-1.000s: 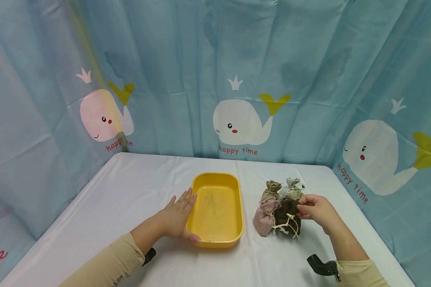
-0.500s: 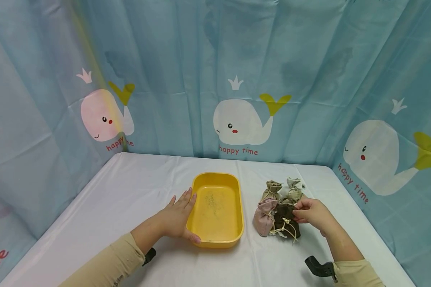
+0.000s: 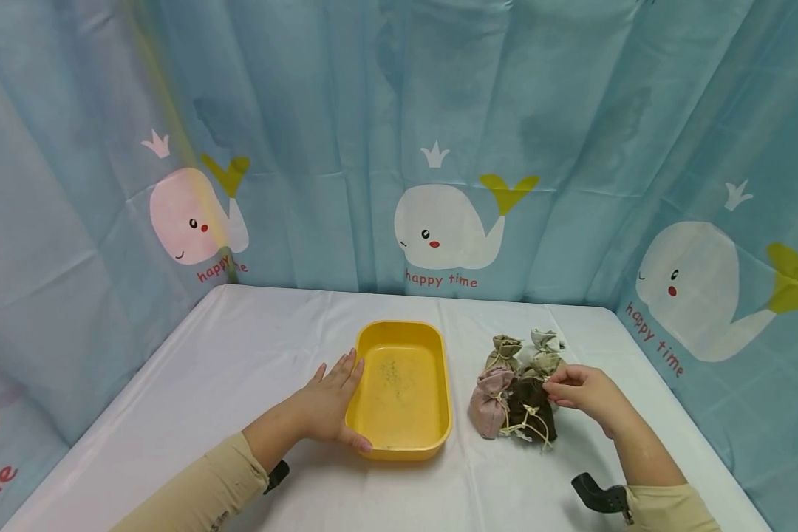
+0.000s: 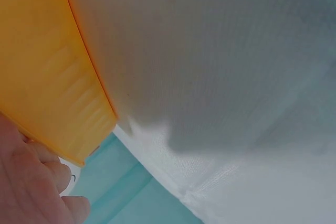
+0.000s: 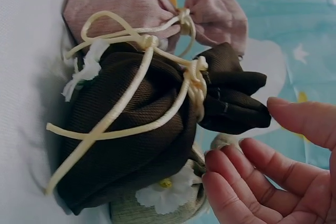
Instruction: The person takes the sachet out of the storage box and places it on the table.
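A yellow tray sits mid-table with a few specks on its floor. My left hand rests flat against its left wall, fingers straight, thumb at the near corner. In the left wrist view the tray wall fills the upper left above my left hand. Right of the tray lies a cluster of drawstring pouches: pink, dark brown, khaki and a pale one. My right hand hovers at the brown pouch's gathered top. Its fingers are loosely curled and hold nothing.
White cloth covers the table. A blue whale-print curtain closes in the back and both sides. The pink pouch lies right behind the brown one, with cream cords trailing across both.
My right hand pinched the brown pouch's top a second ago, lowered it onto the cloth, and has now come off it. The left hand and tray have not moved.
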